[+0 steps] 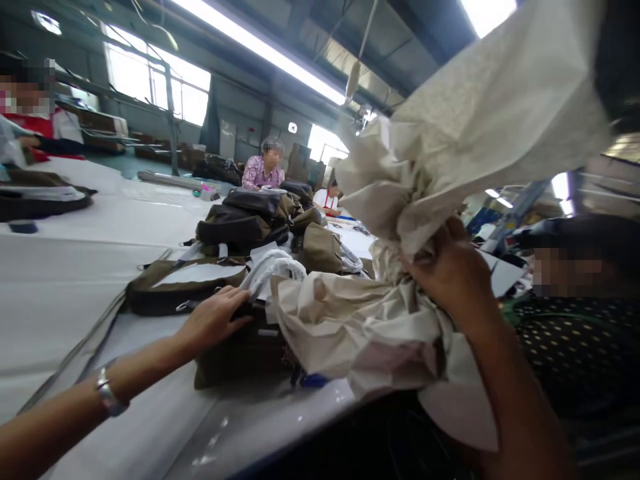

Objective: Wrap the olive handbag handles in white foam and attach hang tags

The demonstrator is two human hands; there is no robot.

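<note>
My right hand (453, 273) is closed round a large sheet of crumpled off-white paper (480, 127). One part of the paper flares up above the fist; more crumpled paper (365, 327) hangs below it over a dark olive bag (240, 357). At the bag's upper left edge is my left hand (215, 320), with its fingers over the rim beside a white-wrapped handle (275, 267) and its thumb on the front side. The paper hides much of the bag's right half and its opening.
Another olive bag (185, 283) lies just left, and several dark bags (250, 217) are piled behind. All are on a white-covered table (135, 233). A person in a dotted top (575, 353) is close at right. Other people are beyond the table and at far left.
</note>
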